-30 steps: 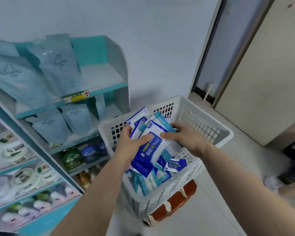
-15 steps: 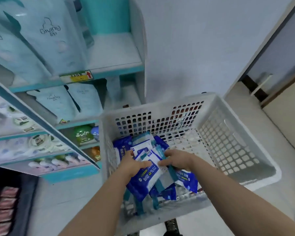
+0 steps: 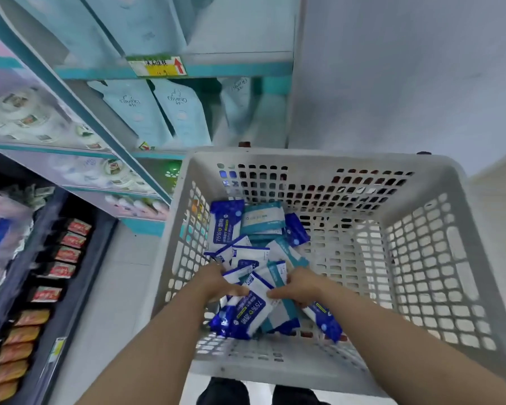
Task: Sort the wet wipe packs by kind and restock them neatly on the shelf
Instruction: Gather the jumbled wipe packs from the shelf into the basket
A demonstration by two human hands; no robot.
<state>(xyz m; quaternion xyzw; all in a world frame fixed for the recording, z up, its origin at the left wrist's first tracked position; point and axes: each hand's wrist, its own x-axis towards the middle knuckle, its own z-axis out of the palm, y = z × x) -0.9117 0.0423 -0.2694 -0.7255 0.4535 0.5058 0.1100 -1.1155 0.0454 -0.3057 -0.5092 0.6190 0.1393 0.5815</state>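
Observation:
A grey perforated plastic basket (image 3: 421, 258) stands in front of me, holding several wet wipe packs in its left half. Both my hands are down inside it. My left hand (image 3: 216, 283) and my right hand (image 3: 298, 286) together grip a small stack of packs, topped by a blue and white 75% alcohol wipe pack (image 3: 253, 309). Behind them lie another blue 75% pack (image 3: 225, 226) and a teal and white pack (image 3: 263, 219). The teal shelf (image 3: 240, 70) rises at the upper left.
Pale blue pouches (image 3: 181, 112) stand on the shelf's upper levels, round tubs (image 3: 111, 168) fill the slanted rack to the left. A dark rack of red and orange sachets (image 3: 62, 252) runs along the left edge. A white wall lies to the right.
My view has tilted down over the basket. Both hands have lowered the stack of packs from above the rim into the basket.

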